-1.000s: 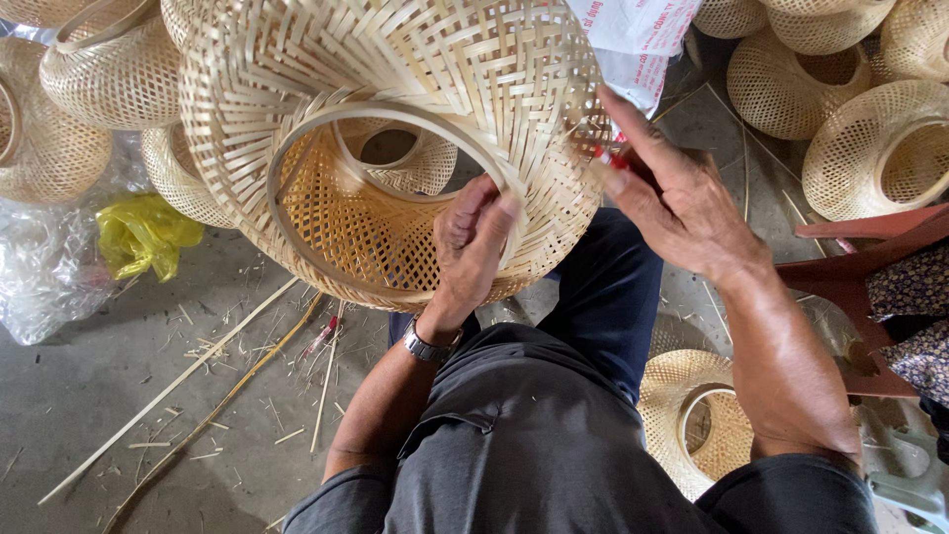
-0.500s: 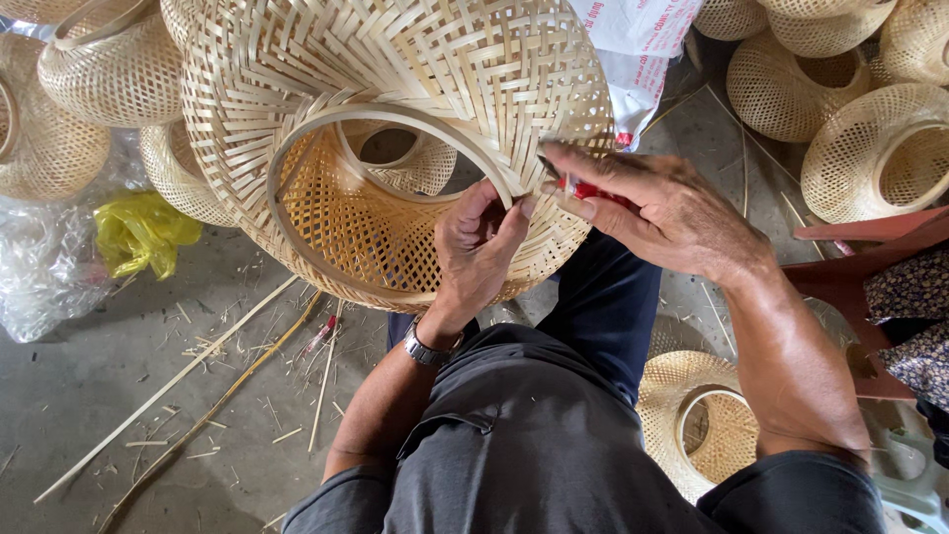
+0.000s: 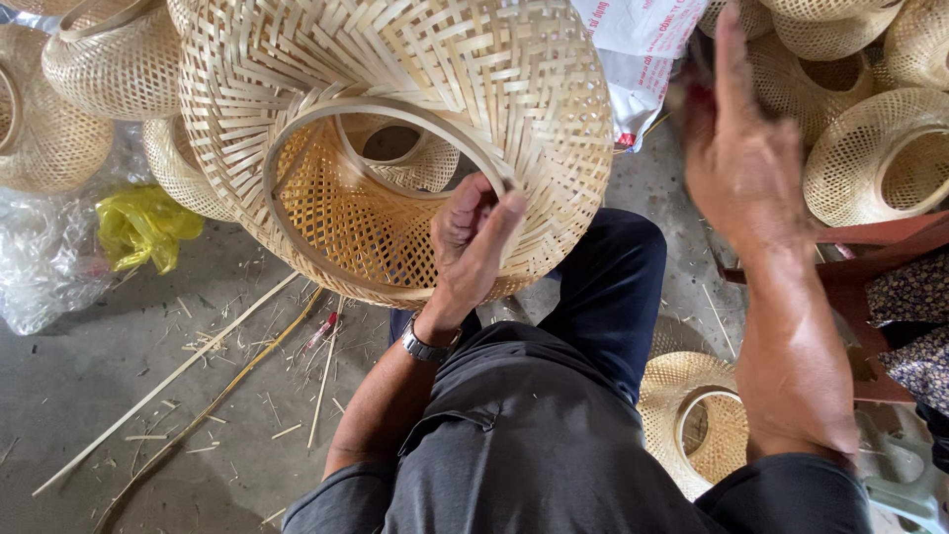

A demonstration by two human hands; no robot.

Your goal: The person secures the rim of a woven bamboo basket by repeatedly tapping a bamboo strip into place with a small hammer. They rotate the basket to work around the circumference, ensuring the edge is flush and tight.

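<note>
A large woven bamboo basket point(image 3: 445, 59) rests on my knees with its round opening facing me. My left hand point(image 3: 474, 242), with a wristwatch point(image 3: 427, 346) on it, grips the hoop rim point(image 3: 326, 114) at its right side, thumb inside. Up and to the right of the basket, clear of it, my right hand point(image 3: 741, 158) is raised and blurred. It pinches a small red tool point(image 3: 697, 97), whose shape I cannot make out.
More woven baskets are stacked at the left point(image 3: 109, 59) and right point(image 3: 880, 148), and one lies by my right leg point(image 3: 692, 415). A yellow bag point(image 3: 143, 225), clear plastic point(image 3: 40, 257) and long bamboo strips point(image 3: 178, 371) lie on the concrete floor. A red stool point(image 3: 870, 257) stands at the right.
My right hand has left the basket's rim and swung up and to the right with the red tool. The left hand has kept its grip on the rim.
</note>
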